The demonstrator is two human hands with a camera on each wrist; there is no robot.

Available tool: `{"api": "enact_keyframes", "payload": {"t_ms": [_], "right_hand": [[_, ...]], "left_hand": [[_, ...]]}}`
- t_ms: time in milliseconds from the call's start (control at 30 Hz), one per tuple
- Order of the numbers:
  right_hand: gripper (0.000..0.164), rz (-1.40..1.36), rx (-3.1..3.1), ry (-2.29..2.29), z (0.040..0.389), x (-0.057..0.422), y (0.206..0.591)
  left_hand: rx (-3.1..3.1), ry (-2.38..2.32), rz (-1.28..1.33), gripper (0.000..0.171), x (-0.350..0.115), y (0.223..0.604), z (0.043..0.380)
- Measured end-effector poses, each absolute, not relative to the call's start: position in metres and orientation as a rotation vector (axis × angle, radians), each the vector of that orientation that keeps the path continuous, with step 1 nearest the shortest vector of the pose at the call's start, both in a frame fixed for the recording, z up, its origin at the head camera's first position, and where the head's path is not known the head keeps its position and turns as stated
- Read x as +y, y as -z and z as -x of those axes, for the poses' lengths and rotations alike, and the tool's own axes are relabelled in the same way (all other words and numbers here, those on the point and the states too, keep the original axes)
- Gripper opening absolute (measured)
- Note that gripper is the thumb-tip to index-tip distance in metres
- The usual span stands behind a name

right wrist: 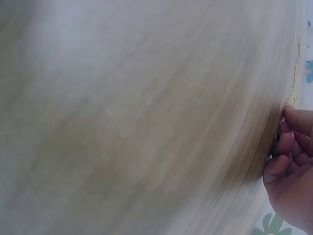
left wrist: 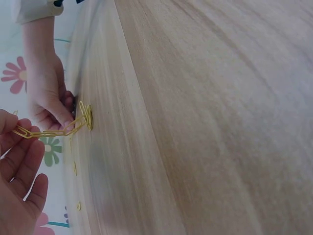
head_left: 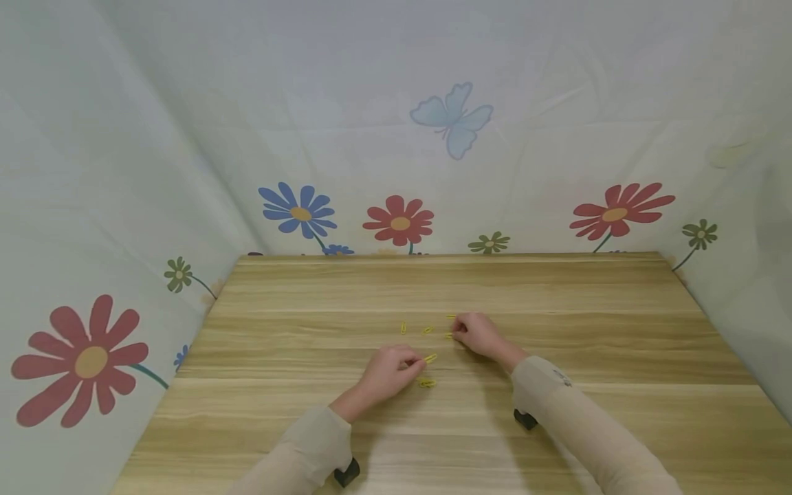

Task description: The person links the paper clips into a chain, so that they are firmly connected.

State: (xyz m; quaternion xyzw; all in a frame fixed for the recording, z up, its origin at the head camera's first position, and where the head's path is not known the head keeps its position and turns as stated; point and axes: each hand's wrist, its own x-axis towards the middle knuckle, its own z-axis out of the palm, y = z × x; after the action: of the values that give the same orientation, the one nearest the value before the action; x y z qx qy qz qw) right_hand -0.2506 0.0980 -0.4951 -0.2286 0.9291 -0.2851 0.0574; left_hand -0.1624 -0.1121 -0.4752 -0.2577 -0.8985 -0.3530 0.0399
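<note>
My left hand pinches one end of a chain of linked yellow paper clips between thumb and forefinger, over the table's middle. The other end of the chain trails down to a small heap of clips on the wood. Farther forward and to the right, my right hand is low at the tabletop. Its thumb and forefinger pinch a single yellow paper clip, which pokes out past the fingertips.
Loose yellow clips lie ahead of the hands: one paper clip on the left, a small paper clip beside it, and another clip just beyond the right fingertips. The wooden table meets a flowered cloth at its far edge.
</note>
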Motion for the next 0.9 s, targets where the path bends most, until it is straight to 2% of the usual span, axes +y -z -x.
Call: {"api": "enact_keyframes", "payload": {"t_ms": [467, 900], "right_hand": [[0.005, 0.645, 2.708, 1.115, 0.245, 0.109, 0.493], [0.006, 0.656, 2.609, 1.237, 0.229, 0.109, 0.469]], "left_hand": [[-2.821, 1.1, 0.737, 0.021, -0.11, 0.476, 0.163], [-2.83, 1.113, 0.747, 0.022, -0.11, 0.474, 0.165]]}}
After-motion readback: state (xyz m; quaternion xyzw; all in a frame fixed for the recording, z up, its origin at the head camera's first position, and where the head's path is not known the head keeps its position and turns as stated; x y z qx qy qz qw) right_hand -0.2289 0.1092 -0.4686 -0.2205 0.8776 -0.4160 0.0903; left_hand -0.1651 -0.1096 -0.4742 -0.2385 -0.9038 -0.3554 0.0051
